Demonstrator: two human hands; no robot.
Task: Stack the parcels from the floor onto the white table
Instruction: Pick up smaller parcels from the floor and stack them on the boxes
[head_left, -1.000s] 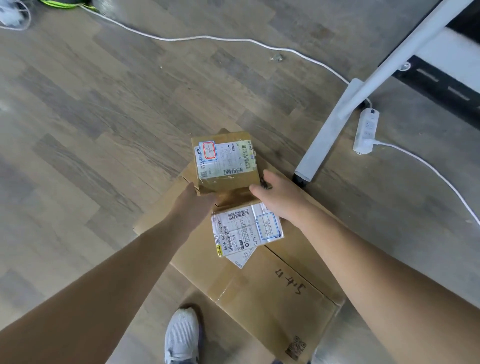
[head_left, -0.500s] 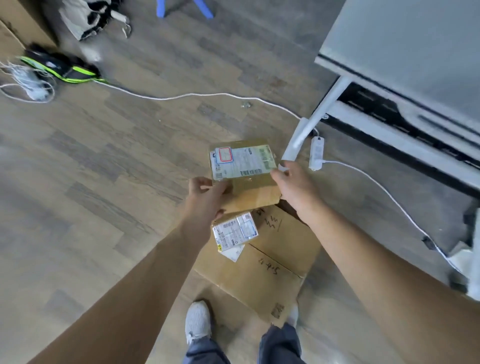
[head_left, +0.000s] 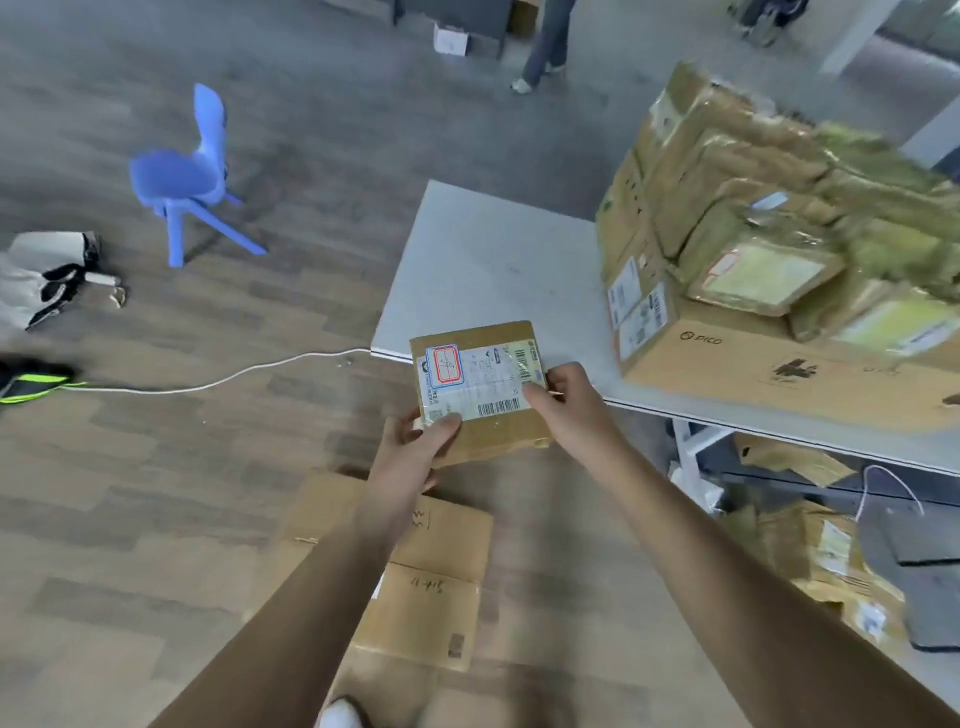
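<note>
A small brown parcel (head_left: 480, 384) with a white shipping label is in the air at the near left corner of the white table (head_left: 483, 270). My left hand (head_left: 415, 452) grips its near left corner and my right hand (head_left: 566, 410) grips its right edge. On the table's right part stands a tall stack of brown parcels (head_left: 769, 234) on a big PICO carton (head_left: 779, 374). A large flat carton (head_left: 415, 577) lies on the floor below my arms, partly hidden by them.
A blue plastic chair (head_left: 187, 176) stands on the floor at far left. A white cable (head_left: 218, 379) runs across the floor to the table. More parcels (head_left: 810, 561) lie under the table at right. A person's legs (head_left: 545, 47) stand at the far end.
Both hands have lifted the small parcel from the floor up to the table's corner. The view rose, so the table top and its stack now show.
</note>
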